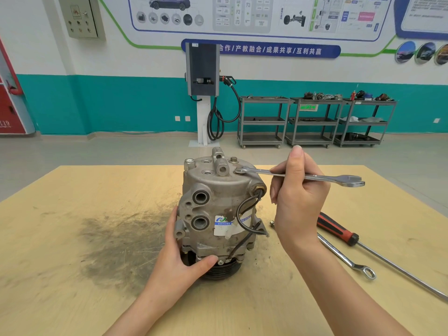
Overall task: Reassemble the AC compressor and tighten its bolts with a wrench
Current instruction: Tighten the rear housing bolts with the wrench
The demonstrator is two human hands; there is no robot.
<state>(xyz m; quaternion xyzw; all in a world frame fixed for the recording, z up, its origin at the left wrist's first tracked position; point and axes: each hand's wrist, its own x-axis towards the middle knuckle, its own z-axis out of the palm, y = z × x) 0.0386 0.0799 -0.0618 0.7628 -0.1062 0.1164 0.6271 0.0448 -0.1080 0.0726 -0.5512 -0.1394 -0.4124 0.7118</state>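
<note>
compressor mid-table | wrench on top | screwdriver right

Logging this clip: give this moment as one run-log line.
left hand steadies compressor | right hand holds wrench on top bolt | spare wrench, screwdriver on table

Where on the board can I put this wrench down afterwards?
Bare room: the board left of the compressor, though smudged dark nearby, and the near edge between both forearms. Crowded: right side, with the spare wrench, screwdriver and loose bolt.

red-handled screwdriver, spare wrench, three carts
</note>
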